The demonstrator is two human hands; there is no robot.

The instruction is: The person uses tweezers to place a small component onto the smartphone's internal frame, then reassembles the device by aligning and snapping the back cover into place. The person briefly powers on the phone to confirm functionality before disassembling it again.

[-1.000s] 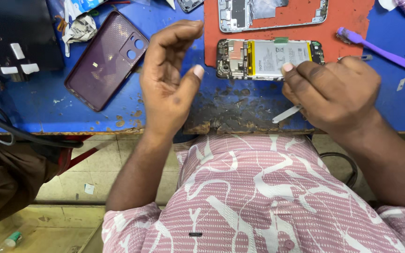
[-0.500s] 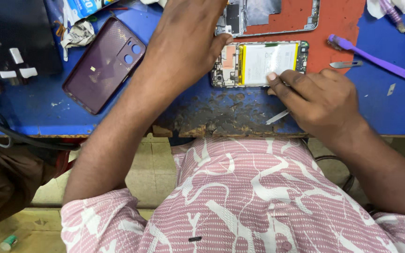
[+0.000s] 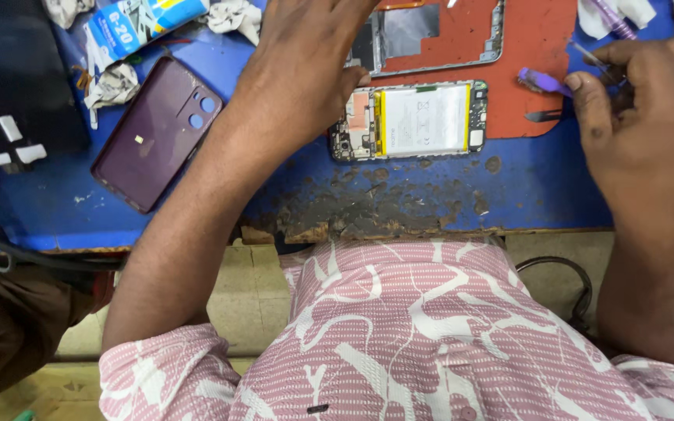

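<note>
A: Now, where is the opened phone [image 3: 409, 121] seen?

B: It is laid face down on the blue worktop [image 3: 64, 206], partly on the red mat [image 3: 536, 47], with its white battery and circuit board exposed. 1 bare phone frame [image 3: 431, 35] is placed just above it on the same mat.

A: And how are the 2 hands held?

B: The left hand [image 3: 306, 66] is stretched across the bench, palm down, its thumb resting at the frame's lower edge beside the opened phone; nothing is seen gripped in it. The right hand [image 3: 637, 117] is curled around thin metal tweezers [image 3: 590, 56], with a purple tool [image 3: 544, 80] just beside its thumb.

A: What else is noted?

B: A purple back cover [image 3: 157, 132] is laid well to the left, near crumpled cloth [image 3: 111, 86].
</note>
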